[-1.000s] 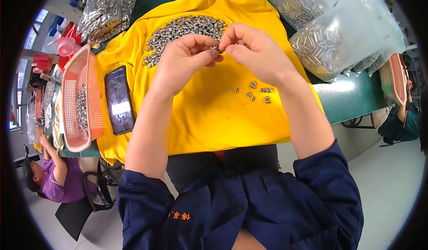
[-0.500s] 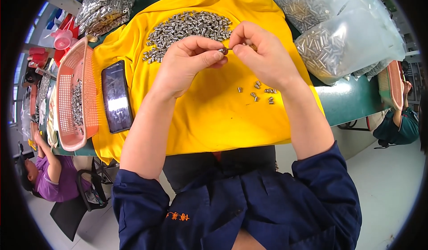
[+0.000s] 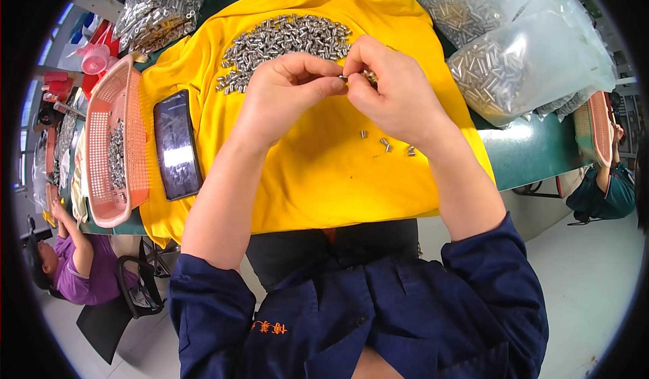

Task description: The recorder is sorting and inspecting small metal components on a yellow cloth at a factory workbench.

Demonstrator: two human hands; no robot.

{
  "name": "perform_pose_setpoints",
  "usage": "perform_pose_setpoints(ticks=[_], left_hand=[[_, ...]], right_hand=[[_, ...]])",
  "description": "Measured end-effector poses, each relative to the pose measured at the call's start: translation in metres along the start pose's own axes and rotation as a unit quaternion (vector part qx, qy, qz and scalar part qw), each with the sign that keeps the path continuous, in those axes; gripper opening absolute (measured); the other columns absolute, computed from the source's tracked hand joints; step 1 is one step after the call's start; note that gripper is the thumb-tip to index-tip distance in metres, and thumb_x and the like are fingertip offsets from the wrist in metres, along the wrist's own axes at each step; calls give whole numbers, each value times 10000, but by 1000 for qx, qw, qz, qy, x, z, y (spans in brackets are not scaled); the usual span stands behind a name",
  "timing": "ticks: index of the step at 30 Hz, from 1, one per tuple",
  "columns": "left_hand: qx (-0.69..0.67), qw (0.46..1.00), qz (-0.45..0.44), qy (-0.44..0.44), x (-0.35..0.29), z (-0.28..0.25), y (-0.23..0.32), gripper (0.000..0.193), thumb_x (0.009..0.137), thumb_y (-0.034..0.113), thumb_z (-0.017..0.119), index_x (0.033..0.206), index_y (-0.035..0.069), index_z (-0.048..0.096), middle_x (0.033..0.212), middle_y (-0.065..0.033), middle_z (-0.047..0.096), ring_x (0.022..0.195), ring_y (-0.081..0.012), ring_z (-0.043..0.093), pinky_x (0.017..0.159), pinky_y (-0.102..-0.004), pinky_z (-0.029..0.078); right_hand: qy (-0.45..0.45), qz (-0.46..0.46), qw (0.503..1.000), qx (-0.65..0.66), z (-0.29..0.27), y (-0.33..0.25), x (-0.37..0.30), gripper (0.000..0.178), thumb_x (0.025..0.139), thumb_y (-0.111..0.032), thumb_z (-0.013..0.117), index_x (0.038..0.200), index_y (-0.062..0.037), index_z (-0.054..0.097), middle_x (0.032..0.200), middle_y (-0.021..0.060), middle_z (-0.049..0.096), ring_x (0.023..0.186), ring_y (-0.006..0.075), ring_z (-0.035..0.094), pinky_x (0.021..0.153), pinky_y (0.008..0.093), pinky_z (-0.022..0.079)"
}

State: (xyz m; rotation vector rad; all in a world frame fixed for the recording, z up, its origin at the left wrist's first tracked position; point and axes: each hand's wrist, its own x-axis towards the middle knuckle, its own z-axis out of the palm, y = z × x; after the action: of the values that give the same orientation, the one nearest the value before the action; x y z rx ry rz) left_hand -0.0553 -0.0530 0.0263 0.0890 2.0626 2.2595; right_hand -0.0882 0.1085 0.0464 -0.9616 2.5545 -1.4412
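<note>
Above a yellow cloth, my two hands meet at the fingertips. My left hand is closed, its thumb and forefinger pinching a small silvery metal cylinder that is mostly covered by the fingers. My right hand is curled against it, holding a small item with a brass-coloured part; its full shape is hidden. Just beyond the hands lies a heap of short silvery metal cylinders. A few loose cylinders rest on the cloth beside my right wrist.
Left of the cloth's middle lies a black phone, next to a pink plastic basket with metal parts inside. Clear bags of metal parts stand at the right on the green table. Other people sit at far left and far right.
My right hand has curled further and shifted slightly toward the left hand, which stays nearly in place. Some loose cylinders seen earlier near the right wrist no longer show.
</note>
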Motion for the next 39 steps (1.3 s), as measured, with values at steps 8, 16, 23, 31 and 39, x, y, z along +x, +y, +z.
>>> perform_pose_setpoints(ticks=[8,16,23,31,39], left_hand=[[-66,998,-11,-5,2,-4,-5,121,744,13,605,861,-17,591,806,-73,614,741,-123,590,688,-222,476],[29,999,27,30,1,0,5,101,749,22,606,838,-24,594,788,-76,618,734,-124,592,684,-221,474],[19,975,157,158,5,-35,11,91,753,-24,584,843,-32,582,796,-74,611,726,-126,586,695,-212,462],[-21,996,68,45,12,-6,20,105,736,-59,578,838,-33,577,801,-89,616,724,-146,599,691,-242,490],[-85,993,74,-20,4,5,15,117,735,-77,575,843,-34,580,821,-105,611,743,-179,605,700,-268,499]], right_hand=[[25,-54,998,1,3,5,1,77,723,-96,469,756,-27,478,630,148,542,587,306,526,536,373,410],[30,-28,999,32,0,0,1,68,719,-89,477,749,-28,482,622,123,525,547,261,499,518,333,402],[70,62,975,203,-18,4,2,23,754,-47,482,777,-47,479,620,-34,415,554,36,363,489,195,316],[52,13,975,215,-21,2,-1,48,767,-16,462,801,-50,456,699,-38,408,605,26,356,518,171,306],[23,-3,976,218,-17,-2,0,69,722,-80,471,762,-27,453,612,45,470,544,109,429,504,248,368]])
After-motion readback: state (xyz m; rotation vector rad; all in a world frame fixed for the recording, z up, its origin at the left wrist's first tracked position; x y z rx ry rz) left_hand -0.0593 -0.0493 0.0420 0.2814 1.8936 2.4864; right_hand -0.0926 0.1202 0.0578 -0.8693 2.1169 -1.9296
